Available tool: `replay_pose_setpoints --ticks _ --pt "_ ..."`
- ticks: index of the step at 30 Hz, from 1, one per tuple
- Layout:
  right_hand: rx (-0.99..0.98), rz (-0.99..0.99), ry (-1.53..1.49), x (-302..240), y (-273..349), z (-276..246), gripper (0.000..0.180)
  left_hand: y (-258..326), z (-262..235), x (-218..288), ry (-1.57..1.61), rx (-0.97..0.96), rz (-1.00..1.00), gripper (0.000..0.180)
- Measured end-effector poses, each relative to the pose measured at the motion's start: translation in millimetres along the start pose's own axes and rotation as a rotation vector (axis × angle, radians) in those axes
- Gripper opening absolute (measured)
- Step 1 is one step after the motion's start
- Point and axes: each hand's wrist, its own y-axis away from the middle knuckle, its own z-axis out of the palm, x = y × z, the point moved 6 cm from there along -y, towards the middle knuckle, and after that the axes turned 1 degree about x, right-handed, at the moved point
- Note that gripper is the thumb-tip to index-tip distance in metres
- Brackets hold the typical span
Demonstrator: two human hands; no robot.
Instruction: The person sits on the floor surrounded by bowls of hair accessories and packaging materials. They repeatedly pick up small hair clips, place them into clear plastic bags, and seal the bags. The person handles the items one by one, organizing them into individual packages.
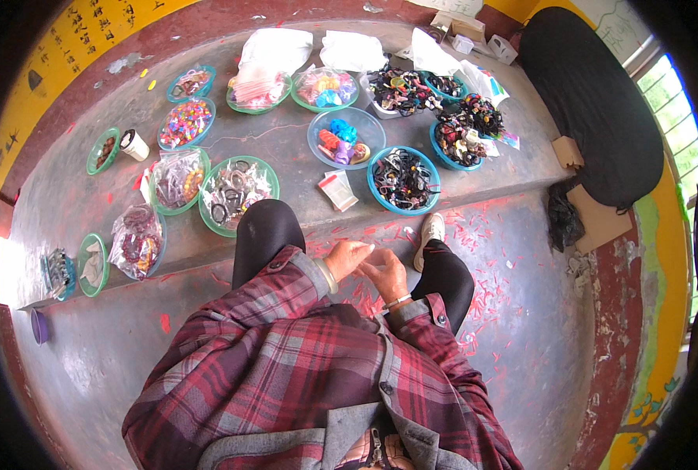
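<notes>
Bright daylight enters through the barred window [666, 102] on the right, partly washed out to white. Glare bleaches the left end of the ledge [75, 211], and the white bags [277, 48] along its far edge lose detail. The floor [98, 368] carries a pale sheen — shadows are soft — while fisheye distortion bows the ledge's edges and black vignetting swallows the picture's corners.

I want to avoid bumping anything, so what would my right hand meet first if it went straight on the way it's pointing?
Your right hand would most likely meet your left hand first; whether they already touch is unclear from this view.
</notes>
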Motion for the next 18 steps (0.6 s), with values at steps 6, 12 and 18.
replay_pose_setpoints --ticks 6,12,18 --pt "0.017 0.093 0.095 10.0 2.0 -2.1 0.029 7.8 18.6 1.4 0.163 -0.217 -0.059 0.042" --pt "-0.005 0.291 -0.365 57.3 -1.4 2.8 0.022 8.6 11.6 10.0 0.084 -0.128 0.022 0.043" --pt "-0.077 0.442 -0.872 50.4 2.1 0.6 0.023 -0.2 -21.1 24.0 -0.106 0.227 0.155 0.03"
